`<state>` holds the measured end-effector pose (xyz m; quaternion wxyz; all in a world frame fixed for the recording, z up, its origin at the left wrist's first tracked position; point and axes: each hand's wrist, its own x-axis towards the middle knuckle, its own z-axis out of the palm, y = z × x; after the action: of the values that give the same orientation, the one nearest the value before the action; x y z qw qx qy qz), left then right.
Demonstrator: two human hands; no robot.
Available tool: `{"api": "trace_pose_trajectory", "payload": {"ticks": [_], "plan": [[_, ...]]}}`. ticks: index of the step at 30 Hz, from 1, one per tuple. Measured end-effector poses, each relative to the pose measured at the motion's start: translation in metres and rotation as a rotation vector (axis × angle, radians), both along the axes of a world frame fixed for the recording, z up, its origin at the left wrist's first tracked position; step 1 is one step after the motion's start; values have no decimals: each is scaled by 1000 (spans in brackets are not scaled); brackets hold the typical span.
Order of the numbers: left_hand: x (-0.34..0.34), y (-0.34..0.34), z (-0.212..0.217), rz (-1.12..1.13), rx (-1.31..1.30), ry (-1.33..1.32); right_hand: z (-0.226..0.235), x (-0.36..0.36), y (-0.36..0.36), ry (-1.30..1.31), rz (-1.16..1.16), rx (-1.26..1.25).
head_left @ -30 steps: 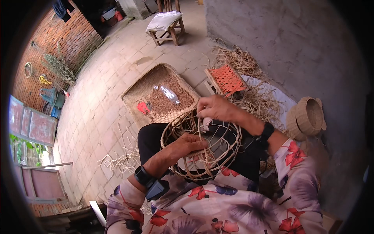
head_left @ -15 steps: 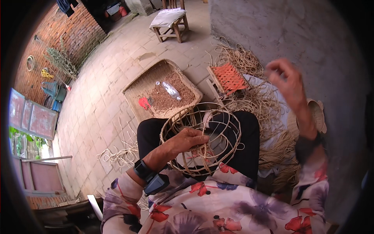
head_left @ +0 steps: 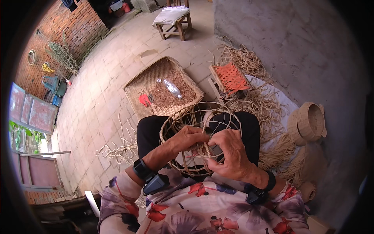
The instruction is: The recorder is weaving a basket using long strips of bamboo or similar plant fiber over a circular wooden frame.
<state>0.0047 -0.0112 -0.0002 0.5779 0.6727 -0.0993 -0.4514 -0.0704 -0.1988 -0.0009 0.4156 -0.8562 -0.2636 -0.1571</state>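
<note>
An openwork basket (head_left: 181, 165) of tan cord lies across my lap, its round rim and wide gaps showing. My left hand (head_left: 189, 138) is closed on the woven strands at its middle. Right beside it, my right hand (head_left: 230, 154) curls in with thumb and forefinger at the same strands, closed about a cord. The fingertips partly hide the spot where both hands meet, so the exact cord is hard to make out. Black trousers (head_left: 249, 130) show under the basket.
Ahead stands a woven tray (head_left: 134, 93) of brown crumbly material with a clear plastic bottle (head_left: 172, 89) and a red-handled tool (head_left: 144, 100). To the right are an orange-webbed stool (head_left: 230, 78), heaped cord (head_left: 257, 105) and finished woven baskets (head_left: 309, 121). A cushioned chair (head_left: 171, 17) stands farther off.
My right hand has come down from the raised position at the right to the basket, meeting the strands beside my left hand. The left hand keeps its hold.
</note>
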Motion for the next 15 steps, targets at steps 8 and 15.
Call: {"api": "trace_pose_trajectory", "payload": {"ticks": [8,15], "plan": [[1,3,-3,-15,1,-2,-8,-6,-5,29,67,181],[0,1,2,22,-4,44,-12,-8,-10,53,106,194]]}}
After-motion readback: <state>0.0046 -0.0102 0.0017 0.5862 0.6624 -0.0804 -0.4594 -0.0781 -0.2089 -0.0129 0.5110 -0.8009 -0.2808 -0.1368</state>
